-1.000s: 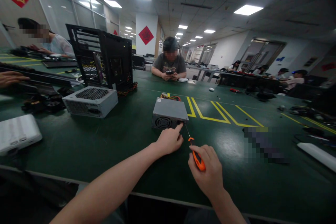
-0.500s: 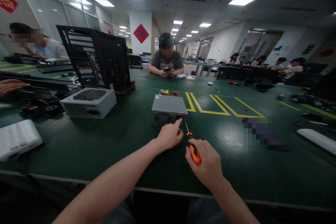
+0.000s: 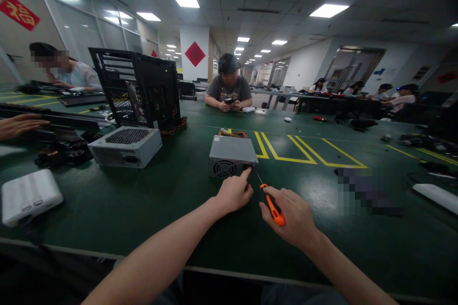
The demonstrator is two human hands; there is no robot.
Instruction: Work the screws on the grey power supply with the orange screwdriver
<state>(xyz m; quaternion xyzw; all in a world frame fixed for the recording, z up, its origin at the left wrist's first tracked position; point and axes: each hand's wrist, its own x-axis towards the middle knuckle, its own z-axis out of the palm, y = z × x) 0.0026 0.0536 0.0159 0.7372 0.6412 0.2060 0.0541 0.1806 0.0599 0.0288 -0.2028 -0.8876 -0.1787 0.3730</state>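
A grey computer power supply (image 3: 233,148) stands on the green table in front of me, its fan grille and socket side facing me. My left hand (image 3: 234,193) has its index finger stretched out to the socket at the right of that face. Its other fingers are curled, and I see nothing held in them. My right hand (image 3: 291,209) is wrapped around the orange and black handle of a screwdriver (image 3: 276,214). The thin shaft points up and left, its tip at the power supply's lower right corner. Exactly what the tip touches is too small to tell.
Left of centre are a second power supply (image 3: 125,147) and an open black computer case (image 3: 143,90). A white power bank (image 3: 31,195) lies near the left edge. Another person's hand (image 3: 21,126) reaches in there. Across the table sits a person (image 3: 229,86) holding a phone.
The screwdriver's handle has swung to the right and its shaft leans more. My left finger stays at the socket. The whole view has shifted slightly.
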